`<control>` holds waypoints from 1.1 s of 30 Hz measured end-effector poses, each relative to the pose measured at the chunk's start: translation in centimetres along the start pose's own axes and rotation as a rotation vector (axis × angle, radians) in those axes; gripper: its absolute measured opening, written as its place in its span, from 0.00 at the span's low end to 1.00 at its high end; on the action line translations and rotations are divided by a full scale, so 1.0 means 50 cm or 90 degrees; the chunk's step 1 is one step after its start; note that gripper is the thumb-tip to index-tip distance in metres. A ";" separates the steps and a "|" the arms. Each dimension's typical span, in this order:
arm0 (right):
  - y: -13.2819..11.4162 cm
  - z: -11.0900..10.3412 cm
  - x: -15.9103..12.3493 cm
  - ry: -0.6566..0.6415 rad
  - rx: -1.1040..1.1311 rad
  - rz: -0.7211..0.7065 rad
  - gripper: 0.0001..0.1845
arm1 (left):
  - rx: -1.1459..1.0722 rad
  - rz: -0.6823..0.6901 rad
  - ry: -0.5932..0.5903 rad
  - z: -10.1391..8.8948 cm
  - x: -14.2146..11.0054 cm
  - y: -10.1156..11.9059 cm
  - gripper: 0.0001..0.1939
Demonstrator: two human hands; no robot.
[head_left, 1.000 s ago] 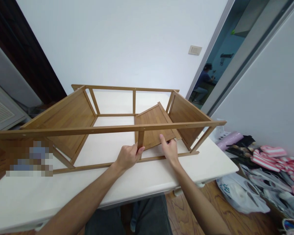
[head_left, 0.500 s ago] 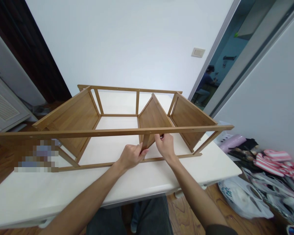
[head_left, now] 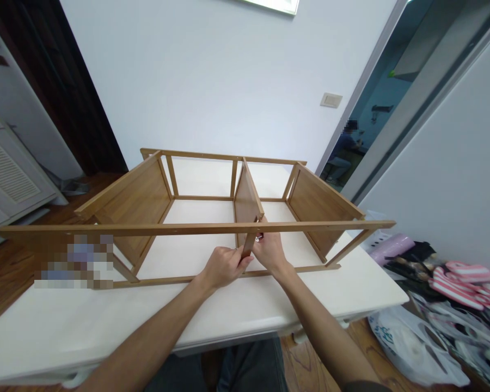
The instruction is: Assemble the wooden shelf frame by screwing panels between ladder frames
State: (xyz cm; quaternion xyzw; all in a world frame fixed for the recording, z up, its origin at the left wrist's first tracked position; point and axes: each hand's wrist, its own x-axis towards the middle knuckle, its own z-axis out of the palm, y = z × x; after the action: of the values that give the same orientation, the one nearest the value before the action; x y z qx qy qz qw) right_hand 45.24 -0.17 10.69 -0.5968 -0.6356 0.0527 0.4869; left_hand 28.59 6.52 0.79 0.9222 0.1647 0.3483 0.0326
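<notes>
A wooden shelf frame (head_left: 179, 230) lies on its side on the white table (head_left: 212, 310), with a panel standing at its left and right ends. Between them a middle shelf panel (head_left: 245, 197) stands nearly upright across the frame, level with the central posts. My left hand (head_left: 224, 265) is closed round the front central post (head_left: 249, 245), below the top rail. Just right of that post, my right hand (head_left: 270, 251) reaches under the rail, closed on the middle panel's near edge; its fingertips are partly hidden. A small dark item shows at the right fingers, too small to name.
Behind the table rises a white wall with a light switch (head_left: 331, 100). A plastic bag (head_left: 412, 340) and piled striped cloth (head_left: 457, 277) lie at the right. A person (head_left: 345, 147) sits beyond the doorway. A louvred cabinet (head_left: 12, 174) stands left.
The middle panel has swung up from a slanted, lower position to nearly upright, moving left toward the central posts. My right hand moved left with it; my left hand has stayed on the post.
</notes>
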 end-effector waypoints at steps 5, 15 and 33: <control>0.011 0.015 0.004 -0.038 0.018 -0.014 0.22 | 0.007 0.002 0.000 -0.001 0.001 -0.001 0.15; 0.004 0.014 0.005 -0.063 0.055 0.004 0.32 | 0.024 0.013 0.022 0.000 0.002 0.001 0.13; 0.033 0.030 -0.016 -0.060 0.080 0.045 0.17 | 0.056 0.010 0.123 -0.039 0.033 0.025 0.20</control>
State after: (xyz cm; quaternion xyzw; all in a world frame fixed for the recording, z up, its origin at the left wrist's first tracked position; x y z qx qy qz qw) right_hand 45.23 0.44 8.39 -0.5839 -0.6318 0.1375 0.4909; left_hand 28.84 5.77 3.54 0.8861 0.1752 0.4284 -0.0262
